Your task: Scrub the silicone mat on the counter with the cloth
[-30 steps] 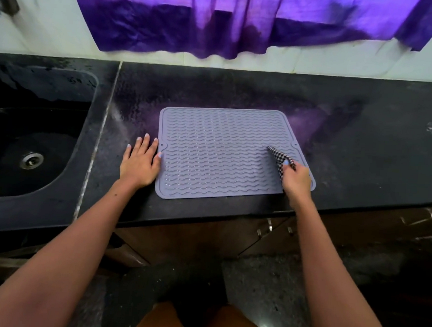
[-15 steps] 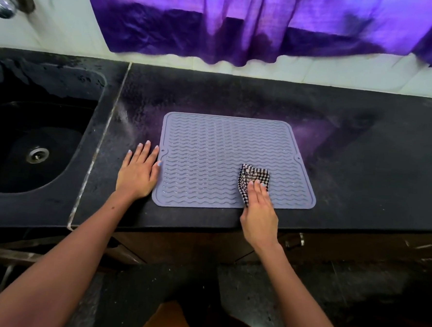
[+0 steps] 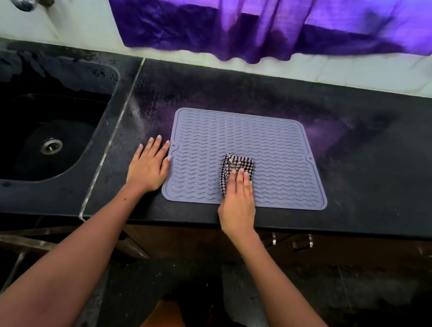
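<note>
Cloth [image 3: 237, 166] shifted from 4 o'clock corner toward mat [image 3: 241, 139] centre. Cloth pressed flat under straight, close-set fingers of right hand [image 3: 238, 202]. Left hand [image 3: 149, 168] laid flat, fingers together, at 9 o'clock edge on counter [image 3: 373, 173]. Scrubbing mid-stroke; 12 o'clock half judged next, firm pressure required.

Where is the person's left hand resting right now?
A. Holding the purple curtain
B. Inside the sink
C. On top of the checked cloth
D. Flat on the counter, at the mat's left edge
D: the left hand lies flat on the counter against the mat's left edge, while the right hand presses the cloth.
</note>
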The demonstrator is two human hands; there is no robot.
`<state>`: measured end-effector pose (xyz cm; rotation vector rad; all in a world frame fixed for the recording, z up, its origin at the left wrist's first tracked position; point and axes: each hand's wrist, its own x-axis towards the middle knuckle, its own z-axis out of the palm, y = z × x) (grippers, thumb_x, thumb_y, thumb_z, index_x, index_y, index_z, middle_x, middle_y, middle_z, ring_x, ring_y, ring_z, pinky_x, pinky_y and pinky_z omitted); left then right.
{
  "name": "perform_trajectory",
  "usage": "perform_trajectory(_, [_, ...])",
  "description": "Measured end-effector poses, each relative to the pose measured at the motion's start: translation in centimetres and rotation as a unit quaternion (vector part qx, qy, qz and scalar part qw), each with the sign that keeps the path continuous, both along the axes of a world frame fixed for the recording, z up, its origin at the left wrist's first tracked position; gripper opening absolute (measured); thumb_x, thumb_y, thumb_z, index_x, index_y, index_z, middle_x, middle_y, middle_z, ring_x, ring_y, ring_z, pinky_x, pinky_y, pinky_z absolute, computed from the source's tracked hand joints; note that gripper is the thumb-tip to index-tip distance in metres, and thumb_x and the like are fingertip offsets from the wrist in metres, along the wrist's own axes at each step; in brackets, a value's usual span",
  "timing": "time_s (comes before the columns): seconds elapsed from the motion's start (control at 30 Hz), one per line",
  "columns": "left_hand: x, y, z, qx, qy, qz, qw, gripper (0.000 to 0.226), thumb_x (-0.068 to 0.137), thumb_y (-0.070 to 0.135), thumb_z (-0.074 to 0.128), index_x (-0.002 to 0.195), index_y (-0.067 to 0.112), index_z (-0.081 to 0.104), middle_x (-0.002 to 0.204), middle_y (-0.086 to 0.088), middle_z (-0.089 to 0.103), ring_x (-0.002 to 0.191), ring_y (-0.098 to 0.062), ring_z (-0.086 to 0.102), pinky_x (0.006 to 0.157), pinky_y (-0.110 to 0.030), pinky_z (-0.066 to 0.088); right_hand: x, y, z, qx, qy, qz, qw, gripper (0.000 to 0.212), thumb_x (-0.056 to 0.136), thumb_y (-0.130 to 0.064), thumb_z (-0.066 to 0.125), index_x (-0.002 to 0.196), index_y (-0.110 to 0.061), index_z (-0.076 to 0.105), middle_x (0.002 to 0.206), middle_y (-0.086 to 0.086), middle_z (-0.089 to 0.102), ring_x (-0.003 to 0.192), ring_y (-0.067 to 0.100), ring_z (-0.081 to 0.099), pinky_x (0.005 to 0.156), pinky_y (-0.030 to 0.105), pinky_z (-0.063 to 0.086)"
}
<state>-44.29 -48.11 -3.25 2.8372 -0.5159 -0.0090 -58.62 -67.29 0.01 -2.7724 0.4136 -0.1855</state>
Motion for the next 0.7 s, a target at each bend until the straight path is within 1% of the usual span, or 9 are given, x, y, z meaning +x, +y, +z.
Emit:
perform_trajectory(0.07, [0.0,0.0,0.0,0.000,0.000,0.000,1.000,0.066,0.089,0.045,0.008,0.148,0.018,0.020,0.157,-0.005,0.012,0.146,-0.020,0.006,0.117,-0.038,0.000,-0.2,0.1,-1.0,-0.024,0.003,0.013,1.000,0.070,0.090,-0.011,0.044,0.149,-0.006,0.006,0.158,0.016,0.002,0.147,0.027,-0.002,0.114,0.031,-0.010])
perform_trajectory(0.3, [-0.1,0.0,0.0,-0.003,0.001,0.001,1.000,0.065,0.090,0.044,0.009,0.148,0.018,0.020,0.157,-0.005,0.011,0.146,-0.019,0.005,0.117,-0.038,0.000,0.0,-0.8,-1.4,-0.030,0.007,0.044,0.999,0.068,0.090,-0.008,0.043,0.150,-0.010,0.011,0.158,0.011,0.006,0.147,0.021,0.000,0.113,0.026,-0.011])
perform_trajectory(0.37, [-0.1,0.0,-0.1,-0.004,0.000,-0.001,1.000,0.062,0.092,0.043,0.011,0.148,0.018,0.019,0.157,-0.005,0.011,0.146,-0.019,0.005,0.118,-0.039,0.000,0.1,-1.1,-1.3,-0.013,-0.002,0.053,0.999,0.064,0.091,-0.007,0.042,0.149,-0.010,0.015,0.158,0.009,0.009,0.147,0.019,0.002,0.114,0.025,-0.008])
perform_trajectory(0.4, [-0.1,0.0,-0.1,-0.002,0.001,-0.002,1.000,0.061,0.093,0.043,0.011,0.148,0.018,0.019,0.157,-0.005,0.010,0.146,-0.019,0.005,0.118,-0.039,0.000,0.4,-1.2,-1.2,0.021,-0.017,0.044,0.999,0.061,0.092,-0.006,0.042,0.149,-0.011,0.019,0.158,0.007,0.012,0.147,0.017,0.005,0.115,0.025,-0.005])
perform_trajectory(0.47, [-0.1,0.0,0.0,-0.001,0.004,-0.001,1.000,0.064,0.090,0.045,0.008,0.148,0.019,0.018,0.157,-0.004,0.010,0.146,-0.019,0.004,0.117,-0.038,-0.001,1.0,-1.1,-0.2,0.152,-0.039,-0.022,0.987,0.056,0.094,-0.005,0.044,0.147,-0.013,0.028,0.156,0.003,0.023,0.145,0.015,0.016,0.116,0.024,0.008])
perform_trajectory(0.53, [-0.1,0.0,0.0,-0.005,0.004,-0.001,1.000,0.069,0.087,0.048,0.003,0.148,0.019,0.019,0.157,-0.004,0.011,0.146,-0.019,0.005,0.117,-0.038,0.000,1.6,-0.7,0.7,0.278,-0.085,-0.099,0.952,0.049,0.095,-0.006,0.044,0.143,-0.013,0.036,0.150,0.004,0.036,0.140,0.018,0.030,0.115,0.027,0.019])
perform_trajectory(0.57, [-0.1,0.0,0.0,-0.008,0.001,0.000,1.000,0.072,0.085,0.050,0.000,0.148,0.019,0.020,0.157,-0.004,0.012,0.146,-0.019,0.005,0.117,-0.038,0.000,1.8,-0.2,1.2,0.295,-0.102,-0.113,0.943,0.049,0.095,-0.006,0.044,0.143,-0.013,0.036,0.149,0.004,0.038,0.139,0.019,0.032,0.115,0.029,0.022])
perform_trajectory(0.63, [-0.1,0.1,0.0,-0.013,-0.002,0.000,1.000,0.075,0.084,0.051,-0.002,0.147,0.019,0.021,0.157,-0.005,0.013,0.145,-0.019,0.007,0.118,-0.038,0.001,1.8,1.1,1.9,0.255,-0.091,-0.074,0.960,0.056,0.094,-0.004,0.045,0.147,-0.014,0.028,0.154,0.001,0.028,0.143,0.017,0.023,0.118,0.029,0.016])
perform_trajectory(0.7, [-0.1,0.2,0.0,-0.021,-0.007,0.000,1.000,0.076,0.083,0.052,-0.002,0.147,0.018,0.024,0.156,-0.005,0.016,0.145,-0.019,0.009,0.118,-0.038,0.002,1.4,2.7,0.9,0.141,-0.043,0.006,0.989,0.065,0.094,-0.007,0.046,0.150,-0.014,0.014,0.158,0.001,0.012,0.147,0.016,0.007,0.118,0.028,0.002])
